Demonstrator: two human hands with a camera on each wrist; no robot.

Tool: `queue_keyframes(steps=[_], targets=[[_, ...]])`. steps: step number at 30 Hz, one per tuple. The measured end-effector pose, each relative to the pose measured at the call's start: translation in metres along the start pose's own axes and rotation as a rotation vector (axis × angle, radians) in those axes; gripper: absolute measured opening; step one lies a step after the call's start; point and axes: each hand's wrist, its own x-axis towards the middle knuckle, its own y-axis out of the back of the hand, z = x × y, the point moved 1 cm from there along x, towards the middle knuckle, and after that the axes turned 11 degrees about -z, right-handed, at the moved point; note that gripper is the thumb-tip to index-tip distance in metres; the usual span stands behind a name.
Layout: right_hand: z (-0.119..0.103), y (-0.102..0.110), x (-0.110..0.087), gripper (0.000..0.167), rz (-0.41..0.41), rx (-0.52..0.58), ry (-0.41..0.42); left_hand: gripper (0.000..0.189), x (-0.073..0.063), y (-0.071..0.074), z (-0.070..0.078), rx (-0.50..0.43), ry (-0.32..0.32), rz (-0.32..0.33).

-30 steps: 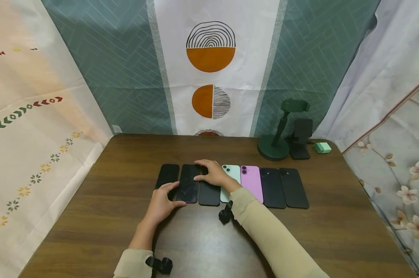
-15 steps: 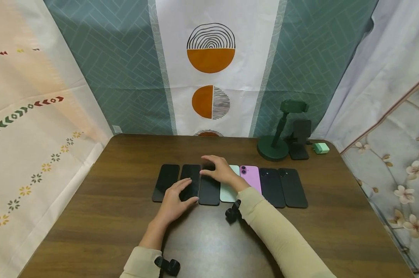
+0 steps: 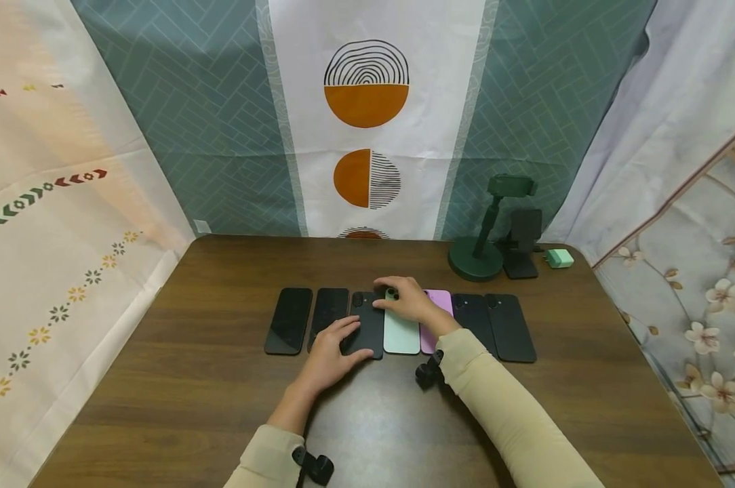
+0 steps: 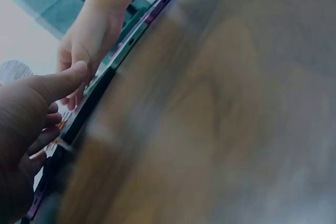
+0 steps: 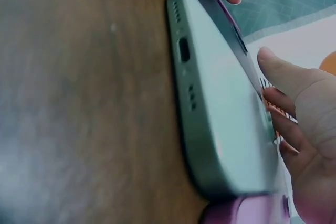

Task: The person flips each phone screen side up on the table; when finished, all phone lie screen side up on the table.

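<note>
Several phones lie side by side in a row. My left hand [image 3: 333,356] is over the lower part of a black phone with its camera side up [image 3: 370,329], fingers and thumb spread. Partly behind that hand is a dark phone [image 3: 331,305], and a glossy black phone [image 3: 288,322] ends the row at the left. Over the top end of a mint green phone [image 5: 228,98] is my right hand [image 3: 410,299], thumb and fingers apart. A pink phone [image 3: 439,298] shows partly behind the right hand. Whether either hand touches a phone is hard to tell.
Two black phones, one partly covered by the sleeve [image 3: 474,315] and one at the end [image 3: 510,329], finish the row at the right. Behind stand a green phone stand [image 3: 476,259], a black stand [image 3: 524,244] and a small mint charger [image 3: 559,258] on the wooden table [image 3: 160,379].
Both hands have moved to the right along the row. The left hand has left the glossy phone's side, and the third phone's camera is now uncovered. The phones look unmoved.
</note>
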Motion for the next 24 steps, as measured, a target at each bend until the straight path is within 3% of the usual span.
queue_keyframes(steps=[8, 15, 24], targets=[[0.007, 0.003, -0.006, 0.056, -0.091, -0.022, 0.008, 0.081, 0.007, -0.010, 0.002, 0.082, 0.053, -0.033], [0.007, 0.003, -0.007, 0.058, -0.128, -0.011, -0.027, 0.080, 0.008, -0.012, 0.003, 0.055, 0.082, -0.012], [0.005, 0.003, -0.005, 0.049, -0.104, 0.006, -0.020, 0.076, 0.007, -0.012, 0.003, 0.032, 0.081, -0.003]])
